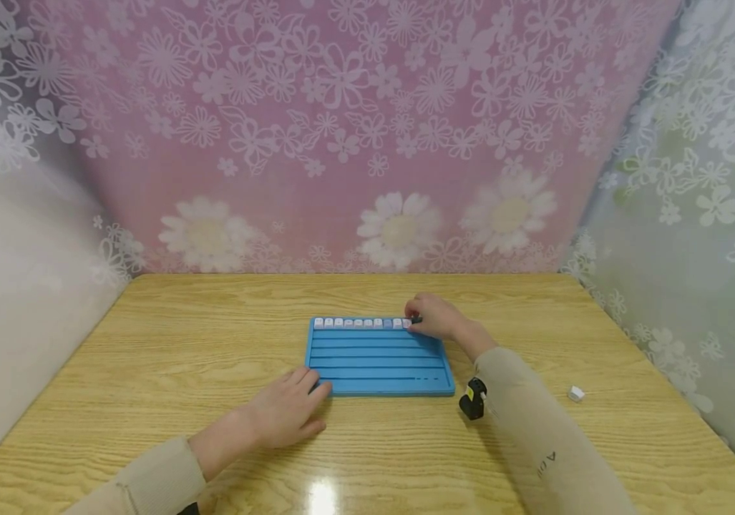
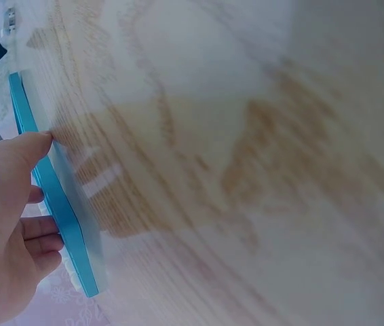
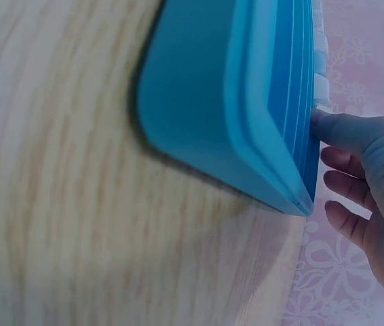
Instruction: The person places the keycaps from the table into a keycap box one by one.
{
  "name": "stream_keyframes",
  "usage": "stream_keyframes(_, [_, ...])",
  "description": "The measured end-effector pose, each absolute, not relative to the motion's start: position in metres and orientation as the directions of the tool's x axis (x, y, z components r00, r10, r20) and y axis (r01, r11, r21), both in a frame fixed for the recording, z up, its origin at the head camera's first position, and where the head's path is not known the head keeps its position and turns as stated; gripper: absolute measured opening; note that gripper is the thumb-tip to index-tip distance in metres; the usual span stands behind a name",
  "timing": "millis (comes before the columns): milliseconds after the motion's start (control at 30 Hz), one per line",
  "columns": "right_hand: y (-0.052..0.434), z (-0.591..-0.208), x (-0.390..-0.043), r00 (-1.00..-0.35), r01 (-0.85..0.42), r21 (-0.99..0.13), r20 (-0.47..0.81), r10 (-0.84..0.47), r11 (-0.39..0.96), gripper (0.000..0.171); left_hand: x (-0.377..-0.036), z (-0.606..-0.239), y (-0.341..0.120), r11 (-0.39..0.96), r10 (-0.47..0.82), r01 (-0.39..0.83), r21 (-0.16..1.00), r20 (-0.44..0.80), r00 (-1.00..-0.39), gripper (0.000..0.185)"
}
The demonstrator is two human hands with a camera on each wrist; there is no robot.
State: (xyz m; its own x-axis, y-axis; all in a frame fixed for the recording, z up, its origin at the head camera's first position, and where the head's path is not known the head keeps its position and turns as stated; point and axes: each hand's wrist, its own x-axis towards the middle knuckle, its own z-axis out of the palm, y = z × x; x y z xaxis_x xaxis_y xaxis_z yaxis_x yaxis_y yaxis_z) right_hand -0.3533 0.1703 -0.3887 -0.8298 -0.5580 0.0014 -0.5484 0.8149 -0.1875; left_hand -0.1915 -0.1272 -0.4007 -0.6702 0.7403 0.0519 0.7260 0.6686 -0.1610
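A blue slotted tray (image 1: pixel 380 365) lies flat in the middle of the wooden table. Several white keycaps (image 1: pixel 357 323) fill its far row from the left. My right hand (image 1: pixel 430 319) sits at the right end of that row, its fingertips pinching a small dark piece (image 1: pixel 416 320) down at the slot. In the right wrist view my thumb (image 3: pixel 331 125) touches the tray (image 3: pixel 205 115) beside the keycaps (image 3: pixel 321 88). My left hand (image 1: pixel 290 411) rests on the table at the tray's near left corner, with its fingers relaxed. Its thumb (image 2: pixel 32 146) touches the tray's edge (image 2: pixel 56 197).
One loose white keycap (image 1: pixel 576 393) lies on the table to the right of my right forearm. A black and yellow wrist camera (image 1: pixel 473 399) hangs under that forearm. Flowered curtains close off the back and both sides of the wooden table (image 1: pixel 212 336).
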Motion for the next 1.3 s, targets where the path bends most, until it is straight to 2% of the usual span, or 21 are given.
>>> stream_keyframes(600, [0.1751,-0.3844,-0.3554,-0.815,-0.571,-0.163,-0.011,-0.58,0.805,0.018,-0.1932,-0.4019,-0.1268,0.663,0.745,0.727,-0.18,0.066,-0.664,0.05])
stream_keyframes(1300, [0.1743,-0.3848,-0.3525,-0.736,-0.675,0.034,0.034,-0.676,0.737,0.02,-0.1917,-0.4032,-0.1283,0.668,0.742,0.728,-0.156,0.067,-0.667,0.05])
